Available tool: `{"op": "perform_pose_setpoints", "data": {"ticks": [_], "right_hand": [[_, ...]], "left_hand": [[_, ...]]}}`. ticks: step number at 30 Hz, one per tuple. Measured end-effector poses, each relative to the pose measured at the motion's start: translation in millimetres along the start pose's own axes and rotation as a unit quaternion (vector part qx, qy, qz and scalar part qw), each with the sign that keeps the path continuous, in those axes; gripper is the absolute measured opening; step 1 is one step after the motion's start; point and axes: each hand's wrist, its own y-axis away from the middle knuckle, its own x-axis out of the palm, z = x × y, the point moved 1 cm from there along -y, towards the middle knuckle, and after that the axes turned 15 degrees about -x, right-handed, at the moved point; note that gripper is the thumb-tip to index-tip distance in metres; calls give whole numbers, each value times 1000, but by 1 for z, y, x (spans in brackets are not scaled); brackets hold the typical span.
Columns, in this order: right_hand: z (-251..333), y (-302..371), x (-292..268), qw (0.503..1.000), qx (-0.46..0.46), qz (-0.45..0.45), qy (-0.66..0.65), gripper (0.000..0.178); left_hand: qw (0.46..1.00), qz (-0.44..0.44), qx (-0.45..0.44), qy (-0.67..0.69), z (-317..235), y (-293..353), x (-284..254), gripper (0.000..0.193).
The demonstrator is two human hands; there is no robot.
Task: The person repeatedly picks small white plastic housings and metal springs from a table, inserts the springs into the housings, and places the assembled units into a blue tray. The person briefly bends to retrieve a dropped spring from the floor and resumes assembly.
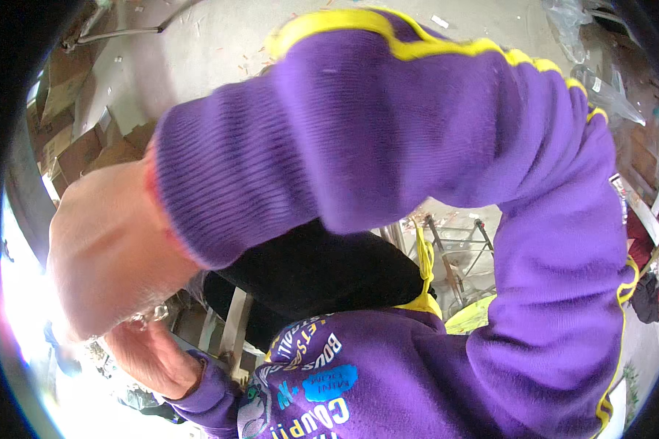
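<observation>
Most of the view is filled by the right sleeve, purple with yellow piping, bent sharply at the elbow so that the forearm is laid across the body and the right hand is carried far over to the left side, close under the camera. Only the back of that hand is shown, washed out by glare; its fingers are turned down and away, so whether it is closed on anything cannot be told. Behind the wrist a black shape is seen, and further off to the right of the grip a metal frame stands on the concrete floor. Just below the right hand the left hand is raised, palm up and slightly cupped, its fingertips lost in the brightness, so its hold cannot be judged either. Between the two hands, touching the lower edge of the right one, a small shiny piece is caught by the light; its kind is too blurred to name. The step is judged to be fine work on that piece between both hands; any further move calls for steady fingertips and the hands kept close together.
</observation>
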Motion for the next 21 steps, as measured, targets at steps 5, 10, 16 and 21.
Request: {"op": "perform_pose_setpoints", "data": {"ticks": [5, 10, 16, 21], "right_hand": [[-13, 101, -28, 957, 178, -180, 139, 25], [71, 246, -85, 740, 614, -146, 234, 21], [227, 338, -35, 500, 826, -231, 123, 22], [306, 344, 22, 362, 890, -274, -43, 20]], "left_hand": [[982, 56, -11, 182, -21, -21, -35, 41], [980, -182, 17, 84, -1, -29, -78, 47], [984, -143, 76, -71, 13, -32, -102, 39], [969, -226, 95, -16, 6, -38, -99, 36]]}}
